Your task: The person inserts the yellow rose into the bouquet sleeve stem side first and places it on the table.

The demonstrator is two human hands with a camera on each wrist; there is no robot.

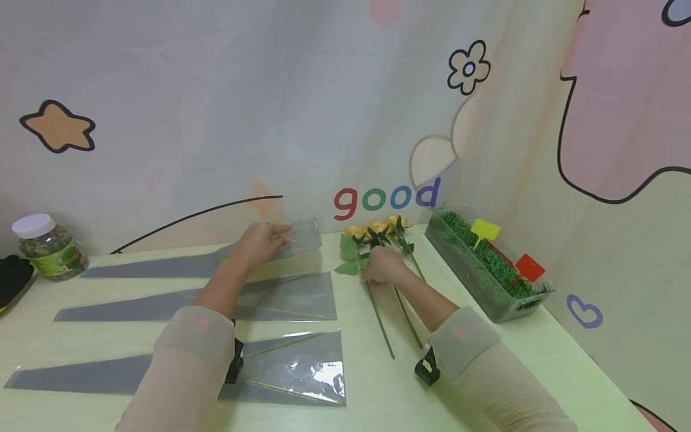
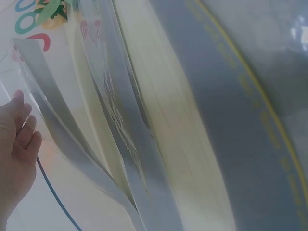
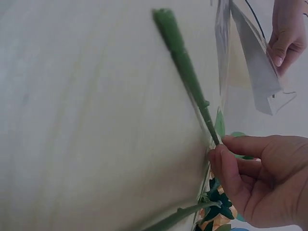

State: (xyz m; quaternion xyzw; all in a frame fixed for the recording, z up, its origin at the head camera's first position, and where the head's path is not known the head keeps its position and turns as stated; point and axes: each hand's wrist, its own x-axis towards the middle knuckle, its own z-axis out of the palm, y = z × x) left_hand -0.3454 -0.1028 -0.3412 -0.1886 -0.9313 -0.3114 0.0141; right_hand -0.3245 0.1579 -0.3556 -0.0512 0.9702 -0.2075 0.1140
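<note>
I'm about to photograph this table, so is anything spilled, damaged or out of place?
Nothing stands out, no spills or damage. The far sleeve is lifted at its right end, but the left hand holds it there; the middle sleeve and near sleeve lie flat.

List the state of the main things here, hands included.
Left hand, holding the far sleeve by its edge.
Right hand, pinching a rose stem.
Far sleeve, edge lifted.
Middle sleeve, lying flat.
Near sleeve, lying flat.
Yellow roses, in bloom.
Jar, lid on.
Planter, holding grass.
Yellow sign, stuck in grass.
Red sign, likewise.
</note>
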